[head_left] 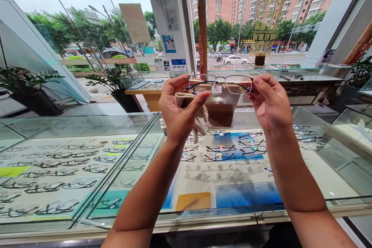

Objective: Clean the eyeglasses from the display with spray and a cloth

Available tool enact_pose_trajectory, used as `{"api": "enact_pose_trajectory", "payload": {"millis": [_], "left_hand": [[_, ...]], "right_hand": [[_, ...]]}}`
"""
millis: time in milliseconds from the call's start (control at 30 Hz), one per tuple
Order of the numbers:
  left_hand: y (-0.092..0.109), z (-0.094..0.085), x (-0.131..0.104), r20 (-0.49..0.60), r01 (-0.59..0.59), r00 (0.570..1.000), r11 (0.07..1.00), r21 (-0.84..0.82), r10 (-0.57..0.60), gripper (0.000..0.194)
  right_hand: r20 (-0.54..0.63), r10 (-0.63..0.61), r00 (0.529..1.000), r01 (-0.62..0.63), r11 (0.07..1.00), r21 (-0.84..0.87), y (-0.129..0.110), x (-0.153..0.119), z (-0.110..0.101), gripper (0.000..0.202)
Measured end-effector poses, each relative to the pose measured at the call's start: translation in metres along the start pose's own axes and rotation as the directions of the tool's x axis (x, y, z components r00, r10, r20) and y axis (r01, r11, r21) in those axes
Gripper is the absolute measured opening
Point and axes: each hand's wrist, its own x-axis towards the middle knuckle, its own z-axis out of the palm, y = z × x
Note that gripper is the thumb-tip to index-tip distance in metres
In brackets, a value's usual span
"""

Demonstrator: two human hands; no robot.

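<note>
A pair of thin-rimmed eyeglasses (221, 78) is held up at arm's length over the glass counter. My left hand (181, 110) grips the glasses at their left end, and a beige cloth (200, 126) is bunched in the same hand, hanging below the palm. At the right end, my right hand (271, 102) pinches the frame between thumb and fingers. The lenses are clear, and the temples show behind the rims.
A glass display case (232, 205) with several rows of glasses spans the front. Another case (40, 217) full of frames lies on the left. A small white bottle (163, 126) stands near my left wrist. Beyond are a brown display panel (219, 114), potted plants (117, 81) and windows.
</note>
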Motion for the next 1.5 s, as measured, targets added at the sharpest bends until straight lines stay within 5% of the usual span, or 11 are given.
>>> {"api": "enact_pose_trajectory", "payload": {"millis": [133, 300, 500, 767, 933, 1067, 1200, 1267, 1367, 1500], "left_hand": [[-0.003, 0.001, -0.001, -0.004, 0.013, 1.0, 0.994, -0.108, -0.013, 0.064], [-0.001, 0.001, -0.002, -0.004, 0.043, 0.999, 0.984, -0.172, -0.044, 0.062], [0.002, 0.005, 0.001, 0.047, 0.306, 0.949, 0.879, -0.367, -0.311, 0.065], [0.009, 0.011, -0.005, 0.368, 0.688, 0.724, 0.573, -0.446, -0.583, 0.07], [0.023, 0.015, -0.006, 0.59, 0.859, 0.492, 0.247, -0.448, -0.64, 0.054], [0.025, 0.017, -0.005, 0.722, 0.917, 0.292, -0.03, -0.397, -0.627, 0.042], [0.024, 0.017, -0.004, 0.784, 0.93, 0.161, -0.173, -0.323, -0.6, 0.043], [0.022, 0.016, -0.005, 0.793, 0.94, 0.131, -0.179, -0.289, -0.595, 0.047], [0.017, 0.015, -0.008, 0.78, 0.963, 0.143, -0.096, -0.252, -0.609, 0.05], [0.006, 0.013, -0.011, 0.767, 0.974, 0.194, 0.211, -0.078, -0.611, 0.067]], "right_hand": [[-0.03, 0.12, 0.992, -0.112, 0.975, 0.19, -0.01, -0.004, 0.005, 0.024], [-0.004, 0.125, 0.992, -0.123, 0.978, 0.168, -0.01, -0.003, 0.003, 0.026], [0.038, 0.015, 0.999, -0.02, 0.993, 0.114, -0.014, -0.006, 0.003, 0.034], [0.102, -0.244, 0.964, 0.249, 0.968, -0.032, -0.015, -0.014, 0.023, 0.016], [0.062, -0.413, 0.909, 0.417, 0.904, -0.094, -0.014, -0.017, 0.029, 0.009], [0.099, -0.415, 0.904, 0.425, 0.895, -0.136, -0.016, -0.019, 0.026, 0.012], [0.158, -0.421, 0.893, 0.44, 0.891, -0.11, -0.016, -0.019, 0.023, 0.016], [0.178, -0.409, 0.895, 0.431, 0.896, -0.108, -0.016, -0.019, 0.023, 0.015], [0.189, -0.389, 0.902, 0.415, 0.901, -0.127, -0.014, -0.019, 0.023, 0.012], [0.162, -0.419, 0.894, 0.438, 0.892, -0.113, -0.013, -0.019, 0.023, 0.007]]}}
